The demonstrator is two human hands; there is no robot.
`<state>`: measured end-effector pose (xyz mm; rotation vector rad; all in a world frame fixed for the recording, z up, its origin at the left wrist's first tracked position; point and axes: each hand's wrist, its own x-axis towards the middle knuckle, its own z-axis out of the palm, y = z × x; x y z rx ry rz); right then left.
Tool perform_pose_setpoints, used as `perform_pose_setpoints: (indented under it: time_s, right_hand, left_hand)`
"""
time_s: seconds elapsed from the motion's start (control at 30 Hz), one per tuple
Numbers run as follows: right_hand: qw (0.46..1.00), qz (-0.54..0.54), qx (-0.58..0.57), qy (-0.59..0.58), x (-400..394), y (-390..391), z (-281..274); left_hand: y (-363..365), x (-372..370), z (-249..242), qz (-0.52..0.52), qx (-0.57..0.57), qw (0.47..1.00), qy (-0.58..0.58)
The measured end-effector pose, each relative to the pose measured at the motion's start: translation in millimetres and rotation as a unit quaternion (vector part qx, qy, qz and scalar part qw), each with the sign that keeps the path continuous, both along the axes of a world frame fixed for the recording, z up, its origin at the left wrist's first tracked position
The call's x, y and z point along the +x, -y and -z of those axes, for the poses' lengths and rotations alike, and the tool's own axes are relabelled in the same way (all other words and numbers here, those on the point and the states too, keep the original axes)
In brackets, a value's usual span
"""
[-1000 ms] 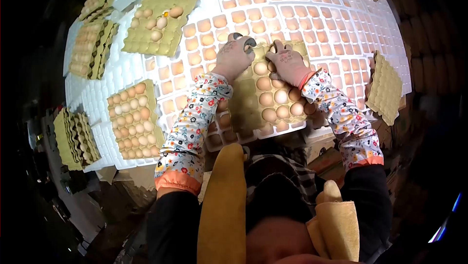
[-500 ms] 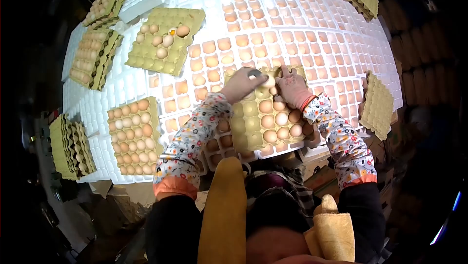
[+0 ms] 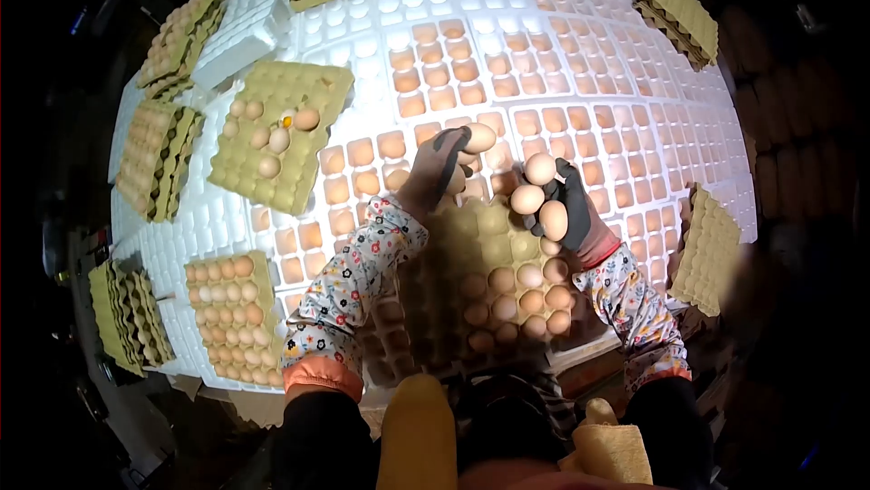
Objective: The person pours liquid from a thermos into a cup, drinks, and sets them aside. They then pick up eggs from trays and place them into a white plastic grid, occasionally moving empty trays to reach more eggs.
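My left hand, in a glove with dark palm and fingers, is closed around eggs above the white foam trays. My right hand is turned palm inward and cradles several brown eggs against its dark fingers. Below both hands lies an olive pulp egg tray. Eggs fill part of its right side, while its left cups hold none and lie in shadow. White foam trays with eggs in square cells spread out beyond my hands.
A pulp tray at the left carries a few eggs and one broken egg with yolk showing. Another full tray lies nearer me. Stacked pulp trays line the left edge, and more trays rest at the right.
Both hands have risen off the pulp tray, turned over, and now hold eggs in view. Several eggs have left the tray's upper right cups. My view has shifted.
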<state>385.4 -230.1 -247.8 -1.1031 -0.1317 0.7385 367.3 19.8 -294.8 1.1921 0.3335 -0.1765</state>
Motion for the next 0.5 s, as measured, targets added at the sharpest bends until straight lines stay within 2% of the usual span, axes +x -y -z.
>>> perform_pose_setpoints:
  time_s: [0.03,0.07,0.1,0.13,0.17,0.2,0.23,0.27,0.3,0.33,0.37,0.4,0.43,0.47,0.5]
  right_hand:
    - [0.999,0.011,-0.014,0.029,24,-1,8]
    - [0.998,0.039,-0.024,0.040,59,-9,20]
    - [0.996,0.067,-0.035,0.052,94,-16,32]
    - [0.998,0.055,-0.037,-0.012,152,-28,38]
    - [0.983,0.057,-0.160,0.075,202,-41,51]
    - [0.945,0.060,-0.281,0.158,244,-54,64]
    - [0.888,0.068,-0.357,0.282,277,-68,70]
    - [0.809,0.075,-0.426,0.397,301,-84,75]
    - [0.761,0.069,-0.483,0.427,312,-97,69]
    - [0.709,0.058,-0.538,0.452,322,-105,67]
    - [0.658,-0.002,-0.577,0.483,346,-108,84]
    - [0.640,-0.051,-0.605,0.471,357,-109,83]
    - [0.625,-0.088,-0.631,0.452,364,-110,75]
    - [0.616,-0.073,-0.627,0.471,365,-107,67]
    - [0.650,-0.016,-0.578,0.494,379,-100,80]
  left_hand:
    - [0,31,-8,0.015,0.240,0.967,0.080]
    - [-3,66,-18,0.026,0.465,0.872,0.154]
    - [-6,98,-35,0.079,0.590,0.787,0.161]
    - [-6,133,-43,0.123,0.705,0.678,0.167]
    - [-12,173,-35,0.165,0.745,0.623,0.172]
    - [-18,210,-26,0.206,0.780,0.564,0.174]
    - [-24,241,-19,0.237,0.794,0.538,0.154]
    - [-28,264,-11,0.270,0.806,0.510,0.133]
    - [-30,278,-11,0.303,0.802,0.504,0.108]
    - [-34,288,-8,0.326,0.771,0.537,0.102]
    - [-40,296,-4,0.332,0.762,0.542,0.121]
    - [-49,297,0,0.338,0.753,0.549,0.136]
    - [-57,289,5,0.281,0.729,0.602,0.165]
    - [-69,279,6,0.225,0.691,0.665,0.172]
    - [-83,268,9,0.135,0.665,0.709,0.191]
